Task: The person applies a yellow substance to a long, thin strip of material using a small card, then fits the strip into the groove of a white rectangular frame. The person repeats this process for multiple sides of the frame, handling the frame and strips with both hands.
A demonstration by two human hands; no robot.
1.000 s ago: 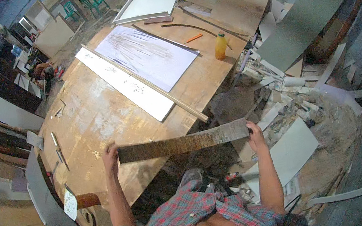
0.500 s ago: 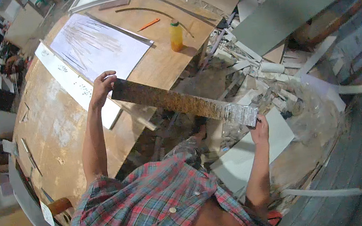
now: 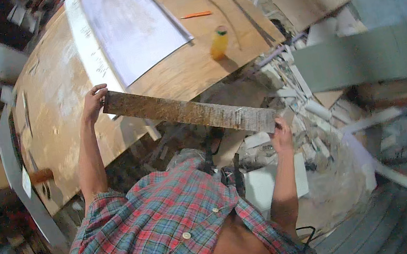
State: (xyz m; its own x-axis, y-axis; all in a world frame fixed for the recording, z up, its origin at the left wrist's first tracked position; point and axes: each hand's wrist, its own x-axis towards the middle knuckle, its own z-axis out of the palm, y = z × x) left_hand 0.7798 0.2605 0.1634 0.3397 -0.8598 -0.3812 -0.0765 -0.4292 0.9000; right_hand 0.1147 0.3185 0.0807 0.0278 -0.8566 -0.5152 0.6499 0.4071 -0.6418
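Holding a long, narrow, rough-faced strip (image 3: pixel 185 113) with both hands, out in front of a red and blue plaid shirt (image 3: pixel 170 221). Clamped on the strip's left end with the left grip (image 3: pixel 92 105), pinching between thumb and fingers at the corner. Clamped likewise on the opposite end with the right grip (image 3: pixel 282 135). Slanting in view, left end higher and right end lower; brown over most of the face, paling to grey toward the right. Seen against the near edge of the wooden bench (image 3: pixel 63 121) at left, and against the floor at right.

On the bench, just beyond the left grip: a long white panel (image 3: pixel 88 44) with dark marks, and beside it a pale lilac sheet (image 3: pixel 132 37). Farther right: an orange pen-shaped tool (image 3: pixel 196 15) lying flat, and a yellow bottle (image 3: pixel 219 46) standing upright near a thin, dark, curved strip. Toward the left edge: a slender tool (image 3: pixel 27 114), too blurred to name. Beyond the right grip: a pile of pale scraps (image 3: pixel 287 92), near a wide grey-green panel (image 3: pixel 361 58).
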